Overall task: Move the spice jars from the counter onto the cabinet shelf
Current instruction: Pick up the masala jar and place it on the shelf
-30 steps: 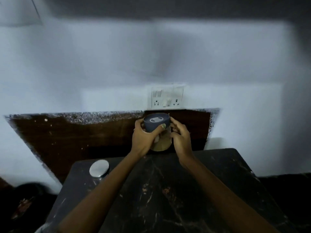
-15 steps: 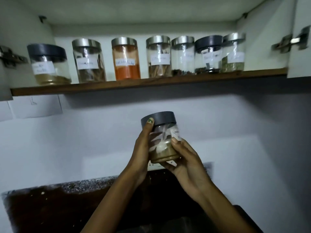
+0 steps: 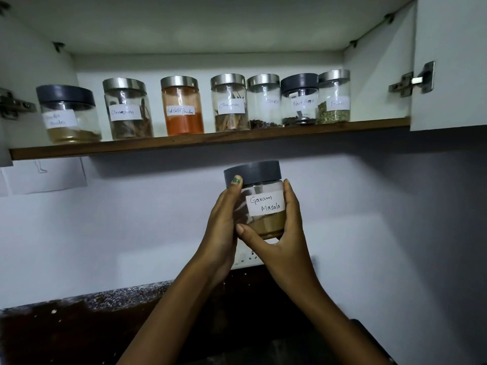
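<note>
A glass spice jar (image 3: 264, 206) with a dark grey lid and a white label reading "Garam Masala" is held upright in the air below the shelf. My left hand (image 3: 221, 227) grips its left side, thumb on the lid's edge. My right hand (image 3: 284, 241) cups its right side and base. Above, the wooden cabinet shelf (image 3: 210, 139) carries a row of several labelled jars, among them an orange red chilli powder jar (image 3: 181, 106) and a dark-lidded black pepper jar (image 3: 300, 100).
The open cabinet doors show hinges at the right (image 3: 412, 80) and left (image 3: 13, 105). A white wall lies behind my hands, with a socket plate (image 3: 246, 256) partly hidden. The dark wooden backsplash (image 3: 79, 325) runs along the bottom.
The view tilted up from the counter to the shelf. Both hands lifted the jar off the counter, raised it toward the shelf and turned its label to face me.
</note>
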A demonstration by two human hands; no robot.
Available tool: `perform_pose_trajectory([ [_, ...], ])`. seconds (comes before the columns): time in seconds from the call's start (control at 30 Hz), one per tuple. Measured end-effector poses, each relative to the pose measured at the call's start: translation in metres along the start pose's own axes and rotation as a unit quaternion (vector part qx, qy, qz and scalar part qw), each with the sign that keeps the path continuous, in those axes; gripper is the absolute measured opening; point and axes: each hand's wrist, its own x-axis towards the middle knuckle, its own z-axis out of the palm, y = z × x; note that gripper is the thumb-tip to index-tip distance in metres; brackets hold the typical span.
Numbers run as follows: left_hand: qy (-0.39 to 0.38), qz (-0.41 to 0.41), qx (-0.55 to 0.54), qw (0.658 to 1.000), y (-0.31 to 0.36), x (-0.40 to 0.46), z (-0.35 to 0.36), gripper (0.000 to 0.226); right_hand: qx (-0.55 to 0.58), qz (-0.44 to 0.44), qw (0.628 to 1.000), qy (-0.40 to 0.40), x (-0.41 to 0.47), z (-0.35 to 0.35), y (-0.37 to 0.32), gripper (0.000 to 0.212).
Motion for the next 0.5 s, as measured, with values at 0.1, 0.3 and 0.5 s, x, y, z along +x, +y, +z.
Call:
perform_pose_trajectory([
  [0.1,-0.004,0.000,-0.007,1.000,0.001,0.000,0.007,0.051,-0.022,-0.012,0.999,0.023,-0.001,-0.004,-0.004,0.100],
  [0.3,-0.020,0.013,0.000,1.000,0.003,0.002,0.026,0.053,-0.032,-0.033,0.998,0.048,-0.002,-0.021,-0.008,0.098],
  [0.5,-0.081,0.080,0.079,0.990,-0.007,0.007,0.058,0.051,-0.023,-0.048,0.994,0.096,0.010,-0.049,-0.014,0.097],
])
